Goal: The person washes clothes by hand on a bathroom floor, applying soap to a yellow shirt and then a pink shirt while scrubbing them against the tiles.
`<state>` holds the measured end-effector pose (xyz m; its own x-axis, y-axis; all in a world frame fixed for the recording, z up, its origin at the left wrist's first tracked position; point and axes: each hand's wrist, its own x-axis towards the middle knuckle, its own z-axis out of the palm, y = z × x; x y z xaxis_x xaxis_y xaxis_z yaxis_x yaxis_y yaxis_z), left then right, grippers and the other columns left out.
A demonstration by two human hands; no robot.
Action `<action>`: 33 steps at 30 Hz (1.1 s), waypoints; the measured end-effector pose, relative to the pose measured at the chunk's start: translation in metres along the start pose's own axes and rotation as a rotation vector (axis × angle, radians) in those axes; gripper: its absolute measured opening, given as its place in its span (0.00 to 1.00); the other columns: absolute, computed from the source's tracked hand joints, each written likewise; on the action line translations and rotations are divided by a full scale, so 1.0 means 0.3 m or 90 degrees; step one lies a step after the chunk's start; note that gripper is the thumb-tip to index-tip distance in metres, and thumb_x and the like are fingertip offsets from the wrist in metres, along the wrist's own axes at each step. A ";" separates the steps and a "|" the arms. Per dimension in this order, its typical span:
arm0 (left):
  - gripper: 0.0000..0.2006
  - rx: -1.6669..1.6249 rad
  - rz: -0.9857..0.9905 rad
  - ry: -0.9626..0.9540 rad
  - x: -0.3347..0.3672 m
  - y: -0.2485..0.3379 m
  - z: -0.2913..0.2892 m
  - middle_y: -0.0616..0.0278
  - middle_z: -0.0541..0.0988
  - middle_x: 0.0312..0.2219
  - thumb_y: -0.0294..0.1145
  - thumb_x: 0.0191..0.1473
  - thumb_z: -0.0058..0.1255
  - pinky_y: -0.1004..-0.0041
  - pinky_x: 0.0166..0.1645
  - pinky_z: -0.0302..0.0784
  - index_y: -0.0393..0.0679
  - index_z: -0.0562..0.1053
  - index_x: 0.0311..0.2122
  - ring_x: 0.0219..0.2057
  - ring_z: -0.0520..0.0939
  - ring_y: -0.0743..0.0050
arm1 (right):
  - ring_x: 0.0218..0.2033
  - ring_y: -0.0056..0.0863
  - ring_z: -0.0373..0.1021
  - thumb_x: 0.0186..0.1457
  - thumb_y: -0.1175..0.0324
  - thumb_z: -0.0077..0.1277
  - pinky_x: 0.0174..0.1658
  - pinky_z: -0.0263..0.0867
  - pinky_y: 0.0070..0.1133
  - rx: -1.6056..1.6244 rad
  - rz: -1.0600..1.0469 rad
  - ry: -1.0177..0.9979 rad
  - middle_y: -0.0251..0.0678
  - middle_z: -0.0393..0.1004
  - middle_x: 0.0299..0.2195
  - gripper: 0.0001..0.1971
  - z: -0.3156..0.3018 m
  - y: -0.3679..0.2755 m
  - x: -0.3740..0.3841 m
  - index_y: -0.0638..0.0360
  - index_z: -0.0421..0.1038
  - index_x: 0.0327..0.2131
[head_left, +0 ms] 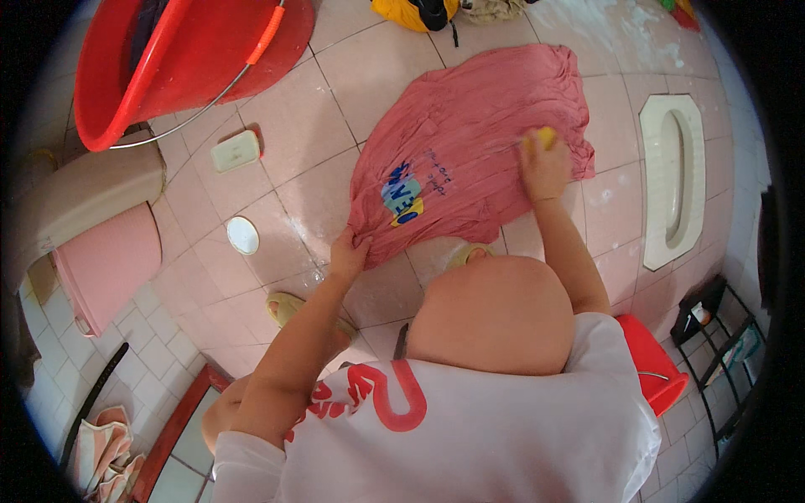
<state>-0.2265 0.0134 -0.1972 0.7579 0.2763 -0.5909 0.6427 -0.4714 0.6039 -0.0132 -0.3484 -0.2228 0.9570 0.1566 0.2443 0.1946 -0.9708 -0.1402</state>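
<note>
A wet pink T-shirt [470,126] with a blue and yellow print lies spread and wrinkled on the tiled floor in front of me. My left hand [349,254] pinches its near left edge. On the shirt's right part, my right hand [543,166] is closed around a small yellow block [547,137] resembling a bar of soap. Only the block's far end shows beyond my fingers; the rest is hidden. My slippered feet are just short of the shirt's near edge.
A large red bucket [126,92] with a wire handle stands far left. Left of the shirt are a pale soap dish [236,151] and a white oval dish [242,235]. A squat toilet [672,180], a red bucket [650,360] and a black rack [719,360] are at right.
</note>
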 end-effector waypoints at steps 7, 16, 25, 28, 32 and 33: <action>0.15 0.024 -0.070 0.138 0.091 0.141 -0.004 0.48 0.79 0.32 0.36 0.52 0.55 0.65 0.40 0.74 0.37 0.71 0.41 0.35 0.80 0.53 | 0.39 0.42 0.66 0.48 0.62 0.52 0.41 0.63 0.37 0.311 -0.273 -0.119 0.42 0.70 0.34 0.10 0.027 -0.462 0.077 0.52 0.70 0.34; 0.14 0.125 -0.055 0.032 0.026 0.063 -0.036 0.43 0.77 0.36 0.38 0.55 0.49 0.55 0.43 0.72 0.41 0.73 0.42 0.39 0.77 0.40 | 0.26 0.42 0.69 0.54 0.53 0.48 0.30 0.64 0.39 0.161 -0.251 -0.068 0.39 0.73 0.28 0.11 0.156 -0.451 0.282 0.45 0.73 0.33; 0.13 0.069 0.050 0.113 0.065 -0.027 0.004 0.48 0.78 0.34 0.37 0.50 0.52 0.57 0.46 0.72 0.42 0.74 0.40 0.38 0.77 0.44 | 0.43 0.49 0.69 0.42 0.70 0.57 0.45 0.68 0.36 0.327 -0.334 -0.285 0.49 0.69 0.43 0.32 0.042 -0.719 0.450 0.51 0.60 0.55; 0.14 0.088 -0.005 0.077 0.064 -0.018 -0.001 0.48 0.78 0.35 0.36 0.50 0.53 0.57 0.46 0.72 0.42 0.74 0.40 0.38 0.77 0.44 | 0.49 0.46 0.66 0.44 0.72 0.54 0.50 0.64 0.35 0.401 -0.672 -0.533 0.48 0.68 0.48 0.33 -0.025 -1.177 0.294 0.50 0.58 0.58; 0.16 0.007 0.033 0.179 0.042 0.028 0.009 0.46 0.77 0.38 0.37 0.51 0.51 0.56 0.46 0.72 0.43 0.72 0.44 0.40 0.77 0.45 | 0.52 0.46 0.65 0.51 0.69 0.49 0.52 0.63 0.37 0.235 -0.949 -0.643 0.47 0.64 0.51 0.29 -0.047 -1.667 0.066 0.47 0.57 0.59; 0.16 -0.102 -0.007 0.163 0.055 -0.022 0.059 0.46 0.77 0.40 0.38 0.53 0.49 0.55 0.47 0.72 0.43 0.71 0.45 0.41 0.77 0.45 | 0.53 0.47 0.63 0.52 0.68 0.50 0.54 0.61 0.38 0.223 -0.962 -0.633 0.47 0.63 0.52 0.29 -0.068 -1.765 0.002 0.45 0.57 0.59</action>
<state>-0.2202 0.0061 -0.2203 0.7408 0.4928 -0.4564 0.6454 -0.3340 0.6870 -0.1201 0.1621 -0.1287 -0.3236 0.9168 -0.2342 0.8109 0.1411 -0.5679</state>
